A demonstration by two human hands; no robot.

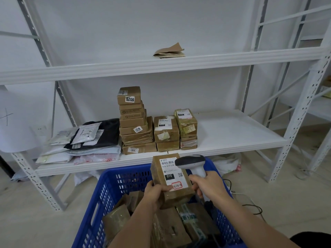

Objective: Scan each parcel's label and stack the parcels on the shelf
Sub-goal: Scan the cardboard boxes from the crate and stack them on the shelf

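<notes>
Brown cardboard wrapped in clear tape makes up the parcel (pixel 171 178) held above the blue crate (pixel 100 197), its white label (pixel 172 171) facing up and showing a barcode, a black "010" block and a red-outlined handwritten tag. The left hand (pixel 155 192) grips the parcel's near left corner, thumb lying across the top by the label's edge. The right hand (pixel 207 185) is curled round the pale handle of a barcode scanner (pixel 192 162), whose dark head sits just beside the parcel's right edge, near the label. More taped brown parcels (pixel 168 228) lie jumbled inside the crate below. On the white shelf (pixel 232 138) beyond, three stacks of cardboard boxes (pixel 136 126) stand side by side in the middle, the leftmost tallest, with a pile of flat plastic mailers (pixel 86 140), black and pale, to their left. Folded brown paper (pixel 170 51) rests on the shelf level above.
</notes>
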